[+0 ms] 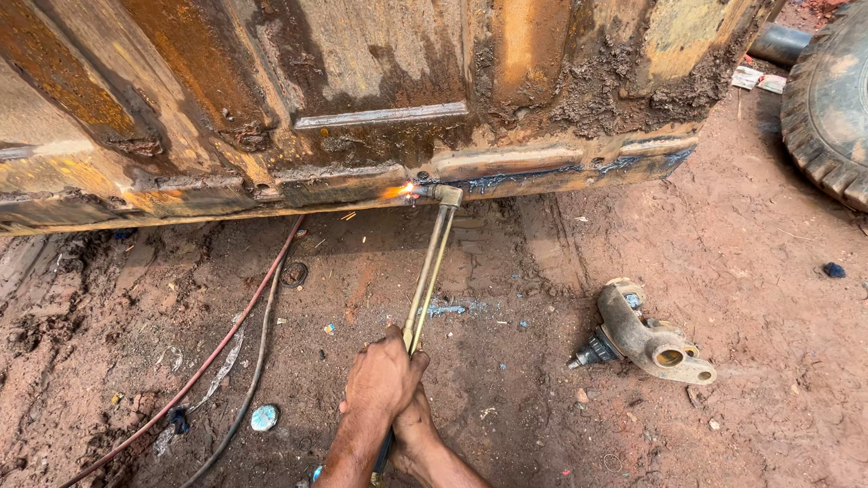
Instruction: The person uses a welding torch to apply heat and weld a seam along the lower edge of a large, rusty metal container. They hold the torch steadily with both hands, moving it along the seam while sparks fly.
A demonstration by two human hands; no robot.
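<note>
Both hands sit bottom centre of the frame, stacked on the handle end of a long brass cutting torch. The left hand is on top, fingers curled tight around the handle, fully clenched on it. The right hand is tucked under and slightly behind it, also wrapped around the same handle, though its fingers are mostly hidden so I can't see just how they lie.

The torch runs up from the hands toward the middle of the frame, tilted a bit right, and its bent head ends right at the lower edge of a big rusty, mud-caked steel body that fills the whole top half. There's a small orange flame at the tip, touching that edge, with a few sparks just below.

Two hoses, one red and one dark, trail off across the red dirt ground toward the lower left. A small round pale blue cap lies beside them.

Right of centre there's a grimy metal yoke part lying on the dirt, well apart from the hands. Upper right corner: a piece of tyre, and a flat white scrap of packaging with a bit of red on it, too small to say more.
</note>
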